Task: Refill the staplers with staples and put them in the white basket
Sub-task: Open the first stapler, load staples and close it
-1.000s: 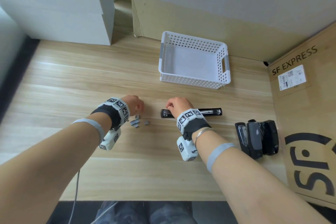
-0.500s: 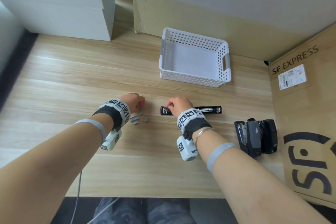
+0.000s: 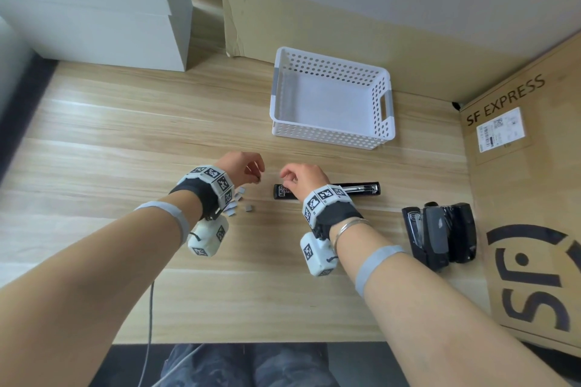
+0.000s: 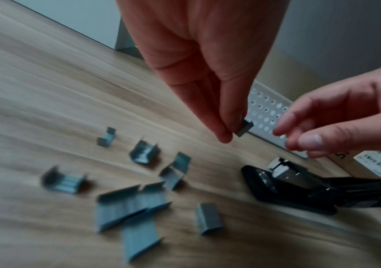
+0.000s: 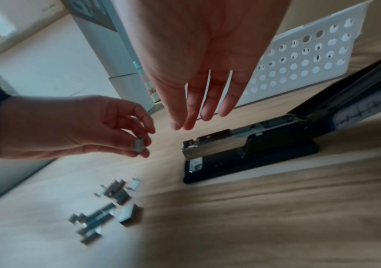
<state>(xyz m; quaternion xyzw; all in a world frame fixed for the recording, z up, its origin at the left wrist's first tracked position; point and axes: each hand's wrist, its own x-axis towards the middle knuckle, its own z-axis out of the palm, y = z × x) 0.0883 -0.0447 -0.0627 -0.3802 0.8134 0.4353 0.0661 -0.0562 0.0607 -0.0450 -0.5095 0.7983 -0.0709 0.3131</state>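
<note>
Right now the left hand (image 4: 208,72) pinches a small clip of staples (image 4: 244,129) between its thumb and fingertips, up off the bench (image 3: 125,141). The right hand (image 3: 303,177) holds nothing. Its fingers hang loose and a little spread above the near end of the open stapler (image 3: 327,191).

That stapler lies flat on the bench, just to the right of the left hand. Its long side runs left to right, and the open metal track points toward the left hand. So the staple clip is beside the track's open end and a little above it. I think the next move is to bring the clip across to the right, down into the track, and line it up along the same left-to-right way. The left hand already has the clip. The right hand is nearer the stapler, so it could take the clip or hold the stapler steady.

More loose staples (image 4: 125,204) lie on the bench under the left hand. Two other staplers (image 3: 440,236) wait far to the right. The white basket (image 3: 330,135) sits behind the open stapler, and nothing is in it.
</note>
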